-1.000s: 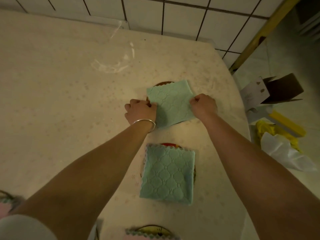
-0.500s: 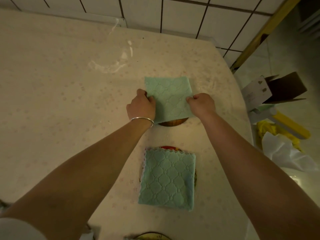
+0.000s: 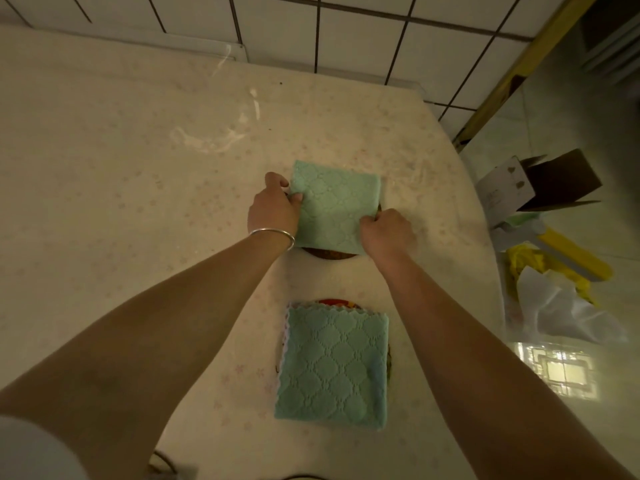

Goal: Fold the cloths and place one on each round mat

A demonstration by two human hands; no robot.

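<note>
A folded mint-green quilted cloth (image 3: 334, 206) lies over the far round mat (image 3: 327, 254), whose brown near edge shows below it. My left hand (image 3: 273, 209) pinches the cloth's left edge, and my right hand (image 3: 388, 232) grips its lower right corner. A second folded green cloth (image 3: 334, 367) lies flat on the near round mat (image 3: 334, 302), of which only a red rim strip shows. Neither hand touches that near cloth.
The table (image 3: 121, 188) has a pale flowered cover and ends at a tiled wall (image 3: 346, 26) behind. Off its right edge on the floor lie a cardboard box (image 3: 540, 181), yellow items (image 3: 571, 254) and a white plastic bag (image 3: 561, 310). Another mat's rim (image 3: 301, 477) peeks in at the bottom edge.
The far cloth has slid away from me and been squared up, so the mat's near edge is now uncovered. Both hands stay on its sides. The near cloth has not moved.
</note>
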